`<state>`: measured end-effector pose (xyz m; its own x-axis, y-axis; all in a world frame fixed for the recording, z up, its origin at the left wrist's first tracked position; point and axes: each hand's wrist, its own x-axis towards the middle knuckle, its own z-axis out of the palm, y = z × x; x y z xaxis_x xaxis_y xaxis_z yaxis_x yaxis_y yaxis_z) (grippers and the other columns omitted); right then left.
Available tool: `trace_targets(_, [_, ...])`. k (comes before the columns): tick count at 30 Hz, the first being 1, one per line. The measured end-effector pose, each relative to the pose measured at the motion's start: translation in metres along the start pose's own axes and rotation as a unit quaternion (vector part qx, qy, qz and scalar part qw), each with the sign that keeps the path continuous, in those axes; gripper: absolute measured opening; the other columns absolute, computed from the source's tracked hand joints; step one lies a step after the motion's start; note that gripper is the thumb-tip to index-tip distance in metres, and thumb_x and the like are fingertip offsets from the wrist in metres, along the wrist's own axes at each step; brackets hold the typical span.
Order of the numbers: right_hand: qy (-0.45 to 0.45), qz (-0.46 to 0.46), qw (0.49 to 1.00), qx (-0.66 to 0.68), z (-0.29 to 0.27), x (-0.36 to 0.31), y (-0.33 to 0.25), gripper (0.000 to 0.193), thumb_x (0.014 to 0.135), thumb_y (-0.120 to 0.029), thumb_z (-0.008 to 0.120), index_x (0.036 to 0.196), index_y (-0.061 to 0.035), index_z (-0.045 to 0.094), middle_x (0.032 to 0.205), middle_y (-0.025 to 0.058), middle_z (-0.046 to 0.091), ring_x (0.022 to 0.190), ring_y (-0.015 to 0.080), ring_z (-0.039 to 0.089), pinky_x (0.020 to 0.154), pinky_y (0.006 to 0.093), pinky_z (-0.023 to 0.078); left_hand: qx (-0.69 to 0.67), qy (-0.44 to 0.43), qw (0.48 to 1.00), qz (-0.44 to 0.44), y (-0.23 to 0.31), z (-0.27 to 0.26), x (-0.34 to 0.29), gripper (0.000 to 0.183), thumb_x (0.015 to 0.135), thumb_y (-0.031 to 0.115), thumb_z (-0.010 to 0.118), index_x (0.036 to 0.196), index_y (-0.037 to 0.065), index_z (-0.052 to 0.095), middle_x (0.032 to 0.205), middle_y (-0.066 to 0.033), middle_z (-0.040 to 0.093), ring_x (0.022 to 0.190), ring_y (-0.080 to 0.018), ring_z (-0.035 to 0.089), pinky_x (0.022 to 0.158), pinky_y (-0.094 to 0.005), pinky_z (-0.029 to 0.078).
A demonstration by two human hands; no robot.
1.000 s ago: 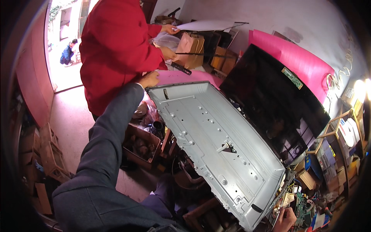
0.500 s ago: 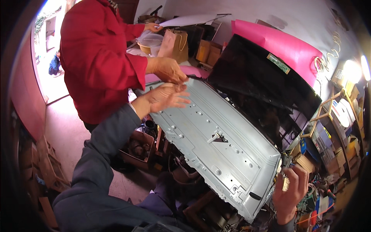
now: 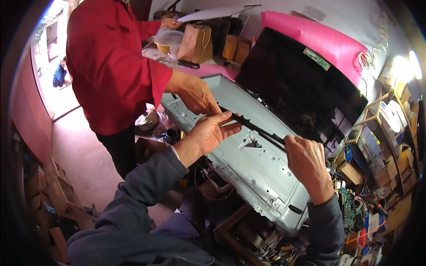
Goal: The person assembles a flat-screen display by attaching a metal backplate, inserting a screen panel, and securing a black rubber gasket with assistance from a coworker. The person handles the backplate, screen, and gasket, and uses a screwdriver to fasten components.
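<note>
A long thin black strip point(image 3: 257, 128) runs above a grey metal back panel point(image 3: 262, 177) that lies tilted in front of me. My right hand point(image 3: 306, 159) grips the strip's near end. My left hand point(image 3: 211, 131) lies under its middle with the fingers spread, touching it. A person in a red top stands at the left, and that person's hand point(image 3: 197, 93) holds the strip's far end. A large black screen panel point(image 3: 301, 88) leans just behind the metal panel.
A pink sheet point(image 3: 328, 42) stands behind the screen. Brown paper bags and boxes point(image 3: 208, 42) sit on the pink table beyond. Shelves with boxes and circuit boards point(image 3: 377, 146) fill the right side. Crates and cluttered parts point(image 3: 57, 195) lie on the floor at left.
The black strip has come into both my hands and the other person's hand. My right hand rose from the panel's lower corner to the strip. The person in red has leaned closer.
</note>
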<state>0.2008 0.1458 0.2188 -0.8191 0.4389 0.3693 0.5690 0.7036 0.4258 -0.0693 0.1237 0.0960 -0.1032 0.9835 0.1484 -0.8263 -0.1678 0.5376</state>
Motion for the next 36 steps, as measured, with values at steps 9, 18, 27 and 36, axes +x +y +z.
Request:
trace_targets(9, [-0.007, 0.120, 0.967, 0.224, 0.025, -0.058, 0.002, 0.014, 0.094, -0.009, 0.059, 0.106, -0.0020, 0.062, 0.086, 0.0201, 0.065, 0.076, 0.0421, 0.063, 0.066, 0.0485, 0.049, 0.108, 0.028, 0.992, -0.057, -0.029, -0.012, -0.011, 0.016, 0.102, 0.011, 0.058, 0.115, 0.003, 0.058, 0.118, -0.0124, 0.067, 0.102, -0.0257, 0.067, 0.090, -0.0401, 0.059])
trace_targets(18, [0.041, 0.213, 0.930, 0.297, 0.028, -0.096, 0.014, 0.019, 0.090, -0.007, 0.068, 0.107, 0.0003, 0.063, 0.076, 0.0147, 0.066, 0.064, 0.0245, 0.061, 0.062, 0.0340, 0.046, 0.108, 0.036, 0.991, -0.072, -0.034, 0.001, -0.012, 0.018, 0.101, 0.003, 0.051, 0.120, 0.001, 0.049, 0.121, -0.0180, 0.065, 0.109, -0.0328, 0.068, 0.090, -0.0441, 0.060])
trace_targets(27, [-0.002, 0.226, 0.926, 0.301, 0.029, -0.102, 0.015, 0.020, 0.091, -0.008, 0.068, 0.108, 0.0019, 0.063, 0.085, 0.0203, 0.069, 0.074, 0.0337, 0.067, 0.066, 0.0378, 0.050, 0.098, 0.041, 0.993, -0.057, -0.028, 0.000, -0.015, 0.018, 0.101, 0.002, 0.050, 0.119, 0.000, 0.049, 0.120, -0.0196, 0.064, 0.109, -0.0337, 0.067, 0.093, -0.0463, 0.058])
trace_targets(36, [0.007, 0.211, 0.919, 0.334, 0.036, -0.113, 0.011, 0.023, 0.091, -0.004, 0.062, 0.114, -0.0008, 0.066, 0.076, 0.0090, 0.063, 0.066, 0.0174, 0.058, 0.062, 0.0303, 0.045, 0.133, 0.010, 0.991, -0.004, -0.007, 0.006, -0.033, 0.021, 0.101, 0.004, 0.052, 0.122, 0.001, 0.051, 0.114, -0.0159, 0.066, 0.108, -0.0309, 0.068, 0.095, -0.0432, 0.057])
